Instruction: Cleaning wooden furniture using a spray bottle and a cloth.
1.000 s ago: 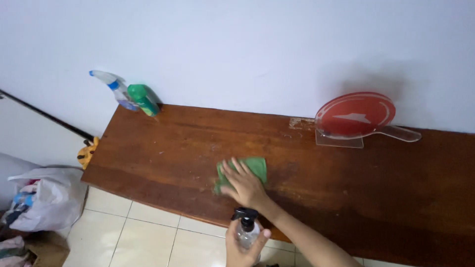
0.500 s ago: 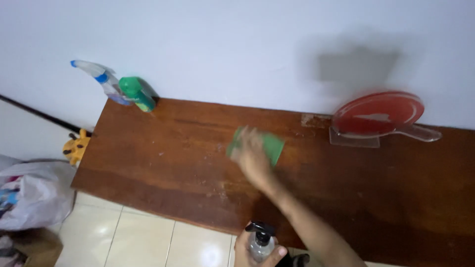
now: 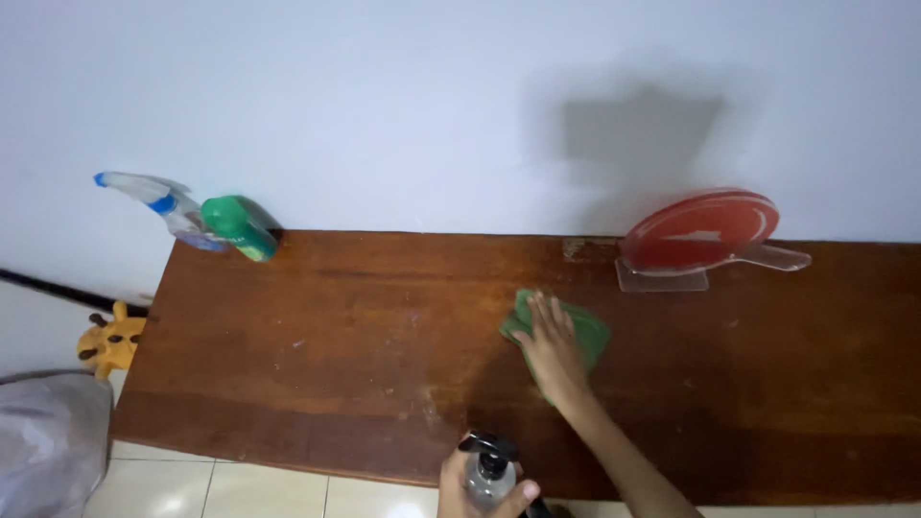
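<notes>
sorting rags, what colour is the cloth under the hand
Green; the cloth under the right hand, head view.

We see soft, even indoor light, a grey blocky shadow on the white wall [image 3: 384, 96] at one o'clock, dull sheen across the brown wooden tabletop [image 3: 317, 326], slight overall softness, objects leaning outward at nine o'clock.

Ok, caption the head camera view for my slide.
Right hand presses a green cloth on a wooden table; left hand grips a spray bottle.
</notes>
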